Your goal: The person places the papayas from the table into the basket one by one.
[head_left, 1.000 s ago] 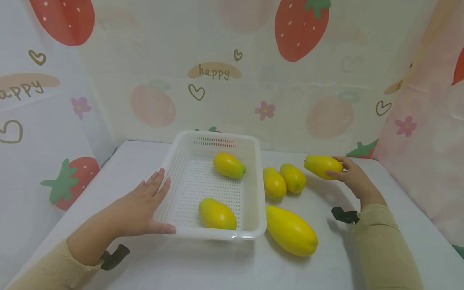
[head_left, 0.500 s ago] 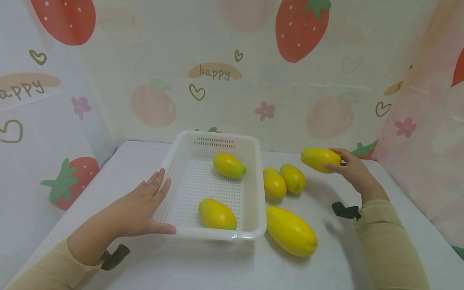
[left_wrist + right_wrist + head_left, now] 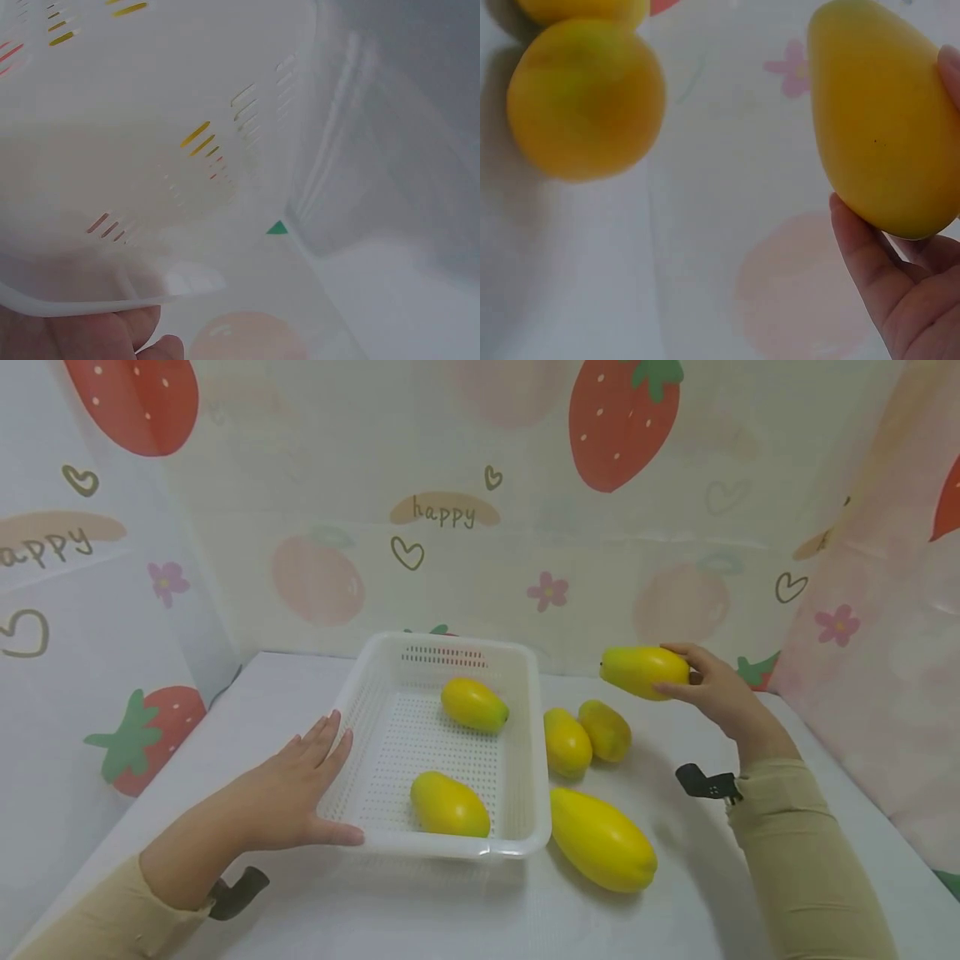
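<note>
My right hand (image 3: 716,693) grips a yellow papaya (image 3: 643,672) by one end, fingers above and thumb below. It is raised over the table at the back right; in the right wrist view the fingertips support the lower end of the papaya (image 3: 885,120). My left hand (image 3: 288,789) lies along the left side of a white perforated basket (image 3: 517,845), fingers straight at its rim and thumb at the near corner. In the left wrist view the fingers (image 3: 90,337) show at the basket's edge. Inside the basket lie two papayas, one far (image 3: 474,704) and one near (image 3: 450,804).
Right of the basket, two smaller papayas (image 3: 567,743) (image 3: 604,731) lie side by side. A larger papaya (image 3: 603,841) lies in front of them, against the basket's near right corner. A strawberry-printed cloth backdrop (image 3: 450,577) surrounds the white table (image 3: 420,910).
My right hand has lifted the papaya higher and carried it slightly left, toward the basket. The left hand and the basket have stayed in place.
</note>
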`<state>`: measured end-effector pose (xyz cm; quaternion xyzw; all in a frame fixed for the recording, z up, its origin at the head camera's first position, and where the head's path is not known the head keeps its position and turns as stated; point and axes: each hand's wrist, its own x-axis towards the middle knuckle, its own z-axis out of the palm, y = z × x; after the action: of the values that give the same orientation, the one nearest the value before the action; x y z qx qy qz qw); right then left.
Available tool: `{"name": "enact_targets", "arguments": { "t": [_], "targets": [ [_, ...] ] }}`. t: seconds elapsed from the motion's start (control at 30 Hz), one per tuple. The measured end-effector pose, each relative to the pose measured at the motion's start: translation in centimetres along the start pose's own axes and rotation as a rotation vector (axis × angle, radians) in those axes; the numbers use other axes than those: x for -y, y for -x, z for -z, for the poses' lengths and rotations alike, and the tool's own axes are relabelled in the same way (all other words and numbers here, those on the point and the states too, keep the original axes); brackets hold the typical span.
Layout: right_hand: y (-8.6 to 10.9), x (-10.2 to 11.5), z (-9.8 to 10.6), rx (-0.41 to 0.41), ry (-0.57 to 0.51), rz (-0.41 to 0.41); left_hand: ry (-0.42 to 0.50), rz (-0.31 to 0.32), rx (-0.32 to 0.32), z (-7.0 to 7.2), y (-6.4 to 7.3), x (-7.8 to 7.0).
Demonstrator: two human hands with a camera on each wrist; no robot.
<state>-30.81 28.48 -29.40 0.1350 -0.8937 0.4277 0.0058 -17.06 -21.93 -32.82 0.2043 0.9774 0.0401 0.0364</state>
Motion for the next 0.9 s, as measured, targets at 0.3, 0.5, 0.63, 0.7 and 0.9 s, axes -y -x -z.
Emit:
{"name": "enact_targets", "arguments": {
  "t": [0.3, 0.5, 0.63, 0.7, 0.9],
  "targets": [
    [-0.7, 3.5, -1.1, 0.028, -0.002, 0.150, -0.016, -0.001, -0.005, -0.2, -0.1, 0.1],
    [-1.2, 5.7, -1.9, 0.085, -0.031, 0.235, -0.016, -0.004, -0.005, 0.0, 0.0, 0.0],
    [-1.6, 6.9, -2.5, 0.114, -0.047, 0.263, -0.013, -0.008, -0.010, -0.1, 0.0, 0.0],
    [-1.8, 7.4, -2.9, 0.126, -0.045, 0.272, -0.011, -0.011, -0.012, -0.1, 0.0, 0.0],
    [-2.3, 8.7, -4.1, 0.181, -0.086, 0.316, -0.010, -0.014, -0.012, -0.2, 0.0, 0.1]
  ]
}}
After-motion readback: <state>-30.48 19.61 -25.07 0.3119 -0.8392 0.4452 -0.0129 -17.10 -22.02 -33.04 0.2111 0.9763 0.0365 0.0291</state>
